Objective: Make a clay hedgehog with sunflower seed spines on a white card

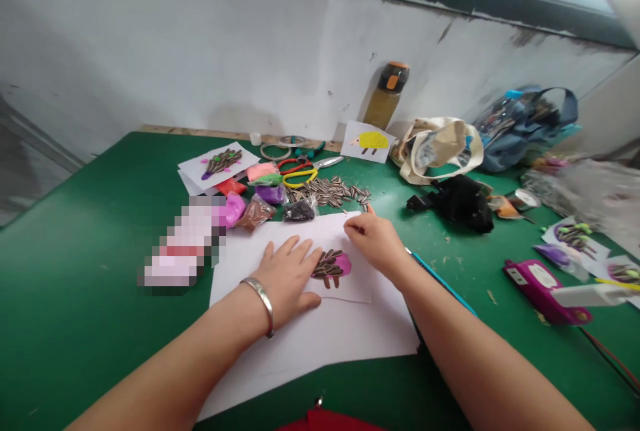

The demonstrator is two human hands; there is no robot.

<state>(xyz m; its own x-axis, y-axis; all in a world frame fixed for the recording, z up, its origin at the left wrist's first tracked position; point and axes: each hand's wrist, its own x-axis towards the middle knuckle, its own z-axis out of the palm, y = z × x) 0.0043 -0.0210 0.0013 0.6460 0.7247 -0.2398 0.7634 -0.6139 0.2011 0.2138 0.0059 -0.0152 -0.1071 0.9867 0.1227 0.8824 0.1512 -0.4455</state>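
Observation:
My left hand, with a silver bangle at its wrist, lies flat with fingers spread on a small white paper card. The card rests on larger white sheets. On it, beside my left fingertips, is a pink clay shape partly covered with striped sunflower seeds, with brown leg shapes below. My right hand is closed in a pinch just above and right of the shape; whatever its fingertips hold is hidden. A loose pile of sunflower seeds lies beyond both hands.
Bags of coloured clay and yellow-handled scissors lie behind the sheets. A yellow hedgehog picture and a bottle stand by the wall. Right are a black bag, a blue pencil and a magenta device.

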